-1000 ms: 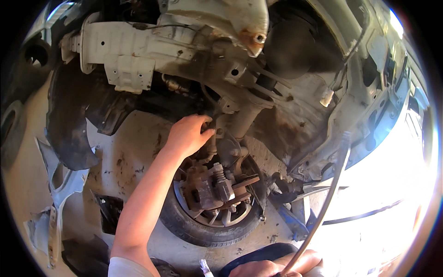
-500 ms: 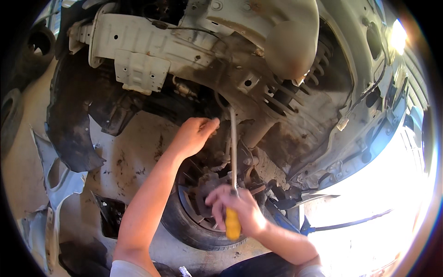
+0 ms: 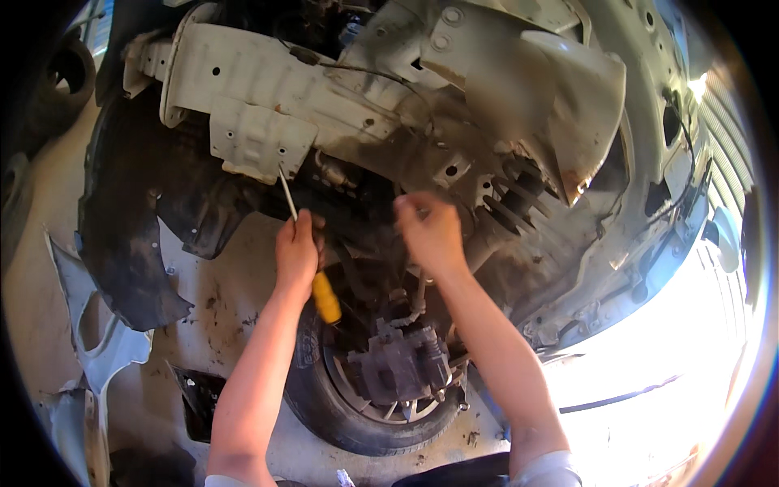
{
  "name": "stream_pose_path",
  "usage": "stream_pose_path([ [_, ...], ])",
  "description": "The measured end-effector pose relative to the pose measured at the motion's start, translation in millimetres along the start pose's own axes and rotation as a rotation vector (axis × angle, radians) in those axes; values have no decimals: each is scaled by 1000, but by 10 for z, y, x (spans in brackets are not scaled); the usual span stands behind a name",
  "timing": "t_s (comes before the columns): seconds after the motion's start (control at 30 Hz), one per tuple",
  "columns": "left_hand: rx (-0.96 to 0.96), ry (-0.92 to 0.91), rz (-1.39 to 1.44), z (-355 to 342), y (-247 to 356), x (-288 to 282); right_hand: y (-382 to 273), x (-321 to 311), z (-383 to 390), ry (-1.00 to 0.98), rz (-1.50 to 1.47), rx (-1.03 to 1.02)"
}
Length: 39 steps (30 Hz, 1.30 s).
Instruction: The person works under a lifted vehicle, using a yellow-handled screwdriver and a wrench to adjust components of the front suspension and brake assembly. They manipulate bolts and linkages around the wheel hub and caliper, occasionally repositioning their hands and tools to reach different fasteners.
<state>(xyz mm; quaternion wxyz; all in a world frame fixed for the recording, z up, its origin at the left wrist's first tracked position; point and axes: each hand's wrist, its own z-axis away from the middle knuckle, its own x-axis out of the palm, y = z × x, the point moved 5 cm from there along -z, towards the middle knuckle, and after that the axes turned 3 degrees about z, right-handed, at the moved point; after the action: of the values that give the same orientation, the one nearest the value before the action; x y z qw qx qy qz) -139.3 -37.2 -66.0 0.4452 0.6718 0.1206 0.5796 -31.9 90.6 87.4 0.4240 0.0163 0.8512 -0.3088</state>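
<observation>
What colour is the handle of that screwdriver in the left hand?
Yellow. The screwdriver handle pokes out below the left hand, clearest in the head view.

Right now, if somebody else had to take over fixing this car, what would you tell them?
Left hand: gripping a yellow-handled screwdriver, shaft pointing up toward the white underbody panel.
Right hand: up in the dark gap beside the coil spring; what its fingers touch is hidden.
Below both hands: brake caliper on the disc, resting over a tyre lying flat. A loose black liner piece hangs at the left.
Done: wheel off, hub bare.
Left: whatever the hands are working loose in that gap; not visibly free yet.
</observation>
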Motion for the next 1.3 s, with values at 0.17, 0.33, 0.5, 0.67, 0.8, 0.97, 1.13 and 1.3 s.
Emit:
stream_pose_path([
  [0.17,375,126,-1008,-198,-619,-604,512,2,-746,229,-95,-1],
  [0.33,250,105,-1310,-165,-1019,-818,433,124,-845,82,-282,156],
  [0.5,186,43,-1478,-48,-1374,-1009,577,-67,-764,381,-386,-12],
  [0.67,121,88,-1494,-60,-1718,-1385,669,-117,-899,639,-172,-77],
  [0.8,123,59,-1581,-22,-1672,-1412,751,-88,-1076,656,-346,-38],
  [0.97,216,72,-1568,5,-1626,-1343,878,-4,-1186,543,-793,11],
  [1.13,283,71,-1522,7,-1663,-1388,900,42,-1200,525,-809,-15],
  [1.3,302,82,-1504,6,-1666,-1388,899,51,-1161,537,-731,-109],
])
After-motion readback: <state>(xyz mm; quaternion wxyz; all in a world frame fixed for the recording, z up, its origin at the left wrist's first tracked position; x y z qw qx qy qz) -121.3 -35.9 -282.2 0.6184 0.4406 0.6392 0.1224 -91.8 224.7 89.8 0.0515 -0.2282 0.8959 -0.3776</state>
